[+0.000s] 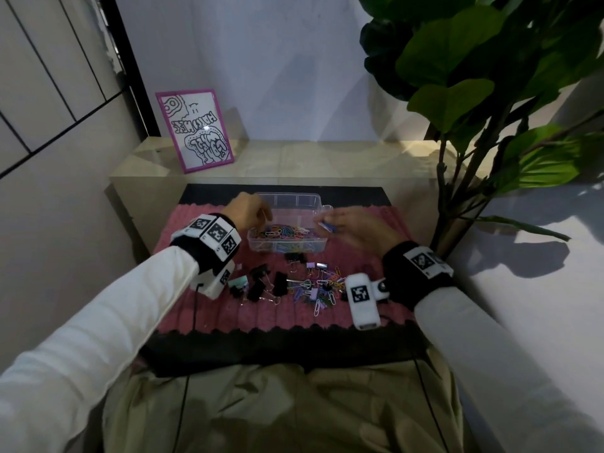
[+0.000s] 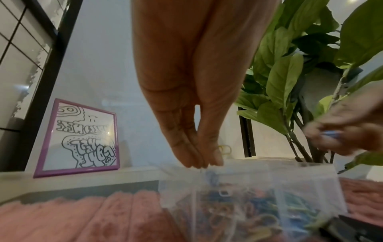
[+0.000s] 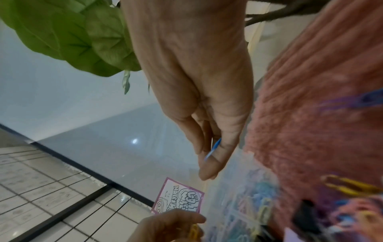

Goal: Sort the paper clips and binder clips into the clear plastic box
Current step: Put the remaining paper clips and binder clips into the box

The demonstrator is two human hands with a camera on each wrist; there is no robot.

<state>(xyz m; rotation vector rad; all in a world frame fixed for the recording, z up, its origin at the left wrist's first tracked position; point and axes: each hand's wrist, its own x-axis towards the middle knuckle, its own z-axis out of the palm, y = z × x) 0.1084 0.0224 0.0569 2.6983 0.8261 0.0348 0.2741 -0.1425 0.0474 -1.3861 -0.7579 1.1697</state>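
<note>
The clear plastic box [image 1: 322,243] stands on a pink mat [image 1: 228,315], its near compartment full of coloured paper clips [image 1: 284,231]. Over the box's left edge, my left hand [image 1: 266,215] pinches a yellow paper clip [image 2: 225,149], with the fingertips [image 2: 194,161] pressed together just above the rim. My right hand [image 1: 322,222] hovers at the box's right side and pinches a blue clip [image 3: 213,149] between thumb and fingers. Loose black binder clips [image 1: 261,282] and a pile of paper clips [image 1: 323,286] lie on the mat in front of the box.
A purple-framed drawing [image 1: 196,132] leans on the wall behind the mat on a pale ledge [image 1: 310,158]. A large leafy plant [image 1: 474,76] stands at the right, close to my right arm. A wall [image 1: 58,191] borders the left.
</note>
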